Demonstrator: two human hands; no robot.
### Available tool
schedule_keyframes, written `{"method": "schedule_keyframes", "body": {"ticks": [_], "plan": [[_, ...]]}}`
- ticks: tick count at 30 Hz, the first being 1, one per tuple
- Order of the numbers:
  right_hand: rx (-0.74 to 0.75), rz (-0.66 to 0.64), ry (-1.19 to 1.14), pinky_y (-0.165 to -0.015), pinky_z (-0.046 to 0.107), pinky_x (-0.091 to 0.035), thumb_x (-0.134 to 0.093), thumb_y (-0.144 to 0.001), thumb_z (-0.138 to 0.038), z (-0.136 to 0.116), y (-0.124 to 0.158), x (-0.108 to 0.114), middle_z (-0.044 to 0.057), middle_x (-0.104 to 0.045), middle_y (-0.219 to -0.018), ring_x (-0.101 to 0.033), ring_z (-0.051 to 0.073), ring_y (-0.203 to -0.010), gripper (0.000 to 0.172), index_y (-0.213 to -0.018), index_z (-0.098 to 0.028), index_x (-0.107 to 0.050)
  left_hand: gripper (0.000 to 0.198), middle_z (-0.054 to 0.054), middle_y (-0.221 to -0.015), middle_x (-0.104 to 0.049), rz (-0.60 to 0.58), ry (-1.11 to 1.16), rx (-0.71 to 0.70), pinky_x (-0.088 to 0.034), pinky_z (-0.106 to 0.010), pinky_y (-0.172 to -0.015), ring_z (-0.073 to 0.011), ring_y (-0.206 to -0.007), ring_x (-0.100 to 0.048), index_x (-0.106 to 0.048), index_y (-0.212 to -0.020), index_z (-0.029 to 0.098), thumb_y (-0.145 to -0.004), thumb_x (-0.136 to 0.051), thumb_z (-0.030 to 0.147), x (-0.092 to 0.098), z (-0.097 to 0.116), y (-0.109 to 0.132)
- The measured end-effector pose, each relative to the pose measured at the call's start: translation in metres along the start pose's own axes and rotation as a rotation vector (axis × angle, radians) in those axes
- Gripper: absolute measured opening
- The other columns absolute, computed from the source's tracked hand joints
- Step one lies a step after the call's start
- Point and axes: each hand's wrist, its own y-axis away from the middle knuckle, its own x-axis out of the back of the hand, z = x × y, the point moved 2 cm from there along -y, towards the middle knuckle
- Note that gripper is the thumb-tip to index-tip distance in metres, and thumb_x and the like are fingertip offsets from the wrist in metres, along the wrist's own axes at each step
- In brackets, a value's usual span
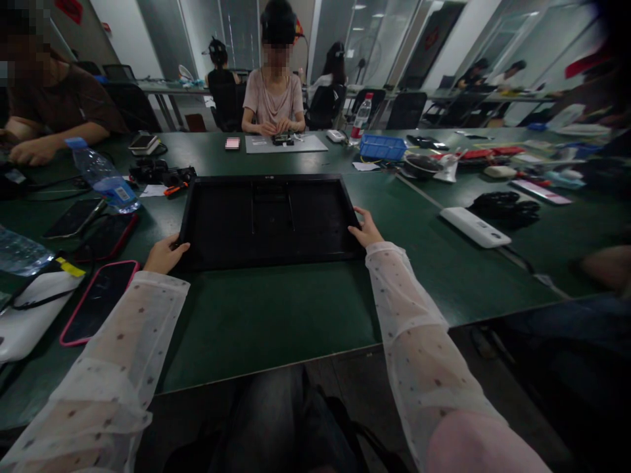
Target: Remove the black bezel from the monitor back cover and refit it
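A wide black rectangular tray [221, 226] with a raised rim lies in front of me on the green table; two thin ridges run across its middle. At its left end, my left hand [166, 254] grips the rim, thumb on top and fingers round the outside. My right hand [365, 228] holds the opposite end the same way, the thumb over the edge. Whether the near side rests on the tabletop or is slightly raised, I cannot tell. Close to my left forearm lies a phone in a pink case [101, 302].
Left of the tray are a tilted water bottle [106, 177], more phones and a white power bank [37, 312]. To the right lie a white power strip [474, 226], a black bag [510, 209] and a blue basket [383, 147]. Across the table a person [274, 102] works on a grey mat.
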Motion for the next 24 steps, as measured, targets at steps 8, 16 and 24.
{"method": "schedule_keyframes", "body": {"ticks": [8, 16, 24], "plan": [[-0.223, -0.108, -0.397, -0.101, 0.059, -0.061, -0.080, -0.067, -0.031, 0.016, -0.006, -0.001, 0.004, -0.076, -0.101, -0.076, 0.029, -0.093, 0.103, -0.160, -0.025, -0.037, 0.052, -0.011, -0.113, -0.079, -0.032, 0.147, 0.008, -0.054, -0.050, -0.111, -0.0332, -0.114, -0.072, -0.075, -0.115, 0.014, -0.070, -0.074, 0.040, 0.003, 0.008, 0.003], [-0.108, -0.069, -0.301, -0.121, 0.056, -0.047, -0.071, -0.071, -0.021, 0.008, -0.007, -0.003, 0.011, -0.067, -0.138, -0.066, 0.029, -0.128, 0.090, -0.157, -0.026, -0.044, 0.056, -0.015, -0.110, -0.078, 0.125, -0.304, -0.053, -0.055, -0.046, -0.102, -0.0346, -0.109, -0.073, -0.075, -0.128, 0.015, -0.093, -0.054, 0.054, -0.001, 0.003, 0.010], [-0.193, -0.055, -0.358, -0.108, 0.059, -0.057, -0.076, -0.073, -0.027, 0.005, -0.003, -0.007, 0.008, -0.075, -0.119, -0.074, 0.029, -0.109, 0.092, -0.158, -0.027, -0.041, 0.058, -0.014, -0.118, -0.077, 0.127, -0.266, -0.026, -0.055, -0.044, -0.105, -0.0319, -0.111, -0.073, -0.070, -0.137, 0.017, -0.092, -0.058, 0.052, -0.002, -0.004, 0.003]]}}
